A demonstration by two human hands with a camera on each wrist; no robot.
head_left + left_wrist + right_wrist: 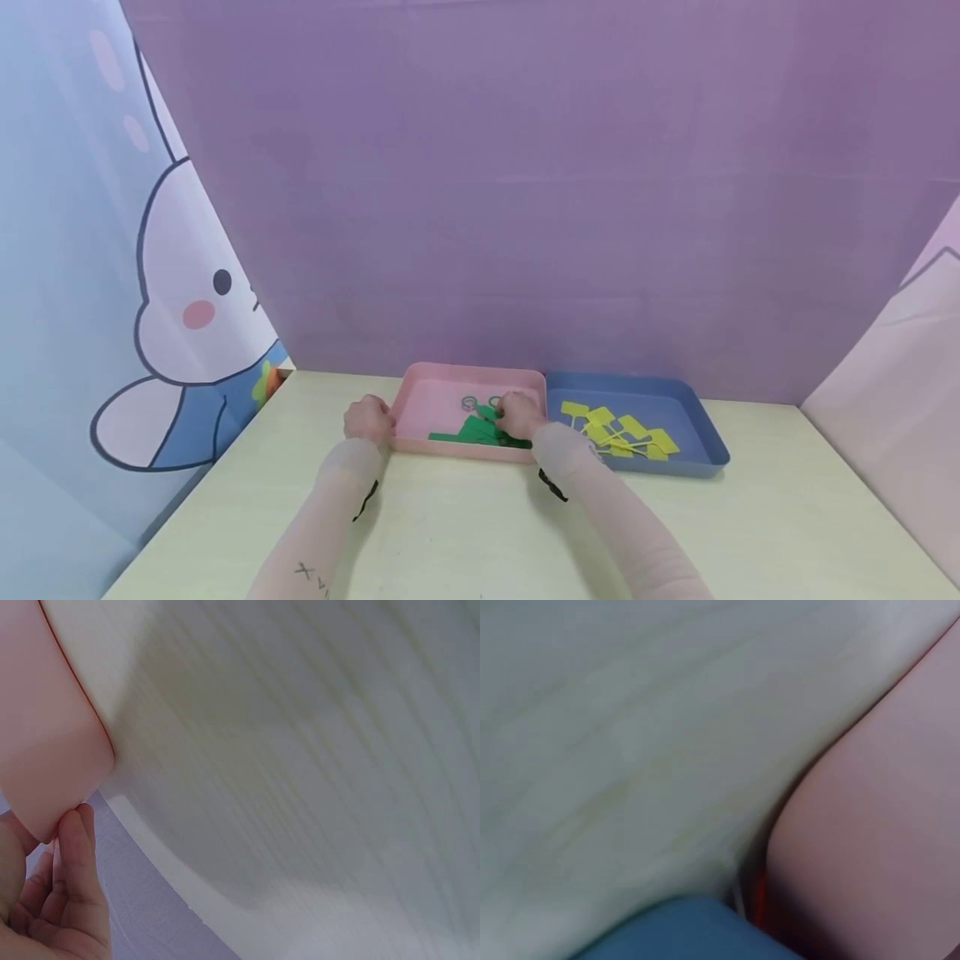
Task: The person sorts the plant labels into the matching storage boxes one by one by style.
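My left hand (369, 419) is at the left end of a pink tray (442, 377). In the left wrist view its thumb and fingers pinch the tray's corner wall (56, 765). Inside that tray, my right hand (522, 415) reaches down at the right side with fingers bent. Its fingertips are right at a small flat green piece (487, 412); I cannot tell whether they grip it. More flat green pieces (476, 431) lie piled along the tray's near wall, partly hidden by the hand. Small green rings (468, 403) lie behind them. The right wrist view does not show the right hand.
A blue tray (705, 433) stands against the pink tray's right side. In it lie several yellow tags (632, 427) with square heads and thin stems. Both trays sit at the back of a pale wooden table (465, 525), before a purple curtain (525, 208).
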